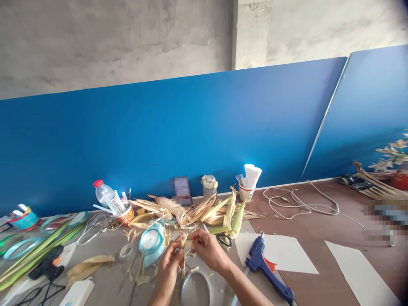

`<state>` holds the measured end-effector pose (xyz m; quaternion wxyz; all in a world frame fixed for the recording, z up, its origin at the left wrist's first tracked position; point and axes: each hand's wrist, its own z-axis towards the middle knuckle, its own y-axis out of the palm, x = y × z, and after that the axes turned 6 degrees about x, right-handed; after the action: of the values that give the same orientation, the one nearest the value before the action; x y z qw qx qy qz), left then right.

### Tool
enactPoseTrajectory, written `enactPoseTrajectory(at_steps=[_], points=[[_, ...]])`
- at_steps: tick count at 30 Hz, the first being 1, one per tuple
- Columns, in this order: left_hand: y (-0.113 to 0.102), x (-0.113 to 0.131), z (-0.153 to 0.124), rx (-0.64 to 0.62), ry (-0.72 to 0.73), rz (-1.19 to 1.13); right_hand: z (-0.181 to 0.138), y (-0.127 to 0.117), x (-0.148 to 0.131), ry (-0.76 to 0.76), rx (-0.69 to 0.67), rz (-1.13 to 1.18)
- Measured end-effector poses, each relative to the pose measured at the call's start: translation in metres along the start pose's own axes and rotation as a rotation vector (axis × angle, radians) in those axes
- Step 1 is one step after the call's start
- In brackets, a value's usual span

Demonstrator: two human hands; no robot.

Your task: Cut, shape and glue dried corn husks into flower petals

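My left hand pinches a thin pale strip of corn husk between thumb and fingers. Close beside it, my right hand has its fingers pinched at the same piece; the exact grip is small and partly hidden. A round metal-rimmed dish lies just below both hands. Left of them sits a roll of light blue ribbon, with a roll of clear tape beyond it. Behind the hands spreads a heap of dried corn husks, and black-handled scissors lie by the right wrist.
On white paper at right rests a blue glue gun. A paper cup, a jar and a bottle stand along the blue partition. White cables curl at right; green stalks lie left.
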<state>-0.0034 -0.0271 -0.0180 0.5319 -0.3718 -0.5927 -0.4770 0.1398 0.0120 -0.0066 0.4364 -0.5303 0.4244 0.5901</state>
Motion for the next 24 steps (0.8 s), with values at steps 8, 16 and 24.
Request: enactPoseTrajectory(at_steps=[8,16,24], points=[[-0.01,-0.008,0.01,0.132,0.029,0.084,0.009,-0.008,0.002,0.118,0.186,0.216],[-0.013,-0.004,0.011,0.187,0.098,0.129,0.009,-0.011,-0.003,0.154,0.205,0.433],[0.006,0.0,-0.004,0.008,-0.154,-0.263,0.004,0.001,-0.006,0.106,0.285,0.334]])
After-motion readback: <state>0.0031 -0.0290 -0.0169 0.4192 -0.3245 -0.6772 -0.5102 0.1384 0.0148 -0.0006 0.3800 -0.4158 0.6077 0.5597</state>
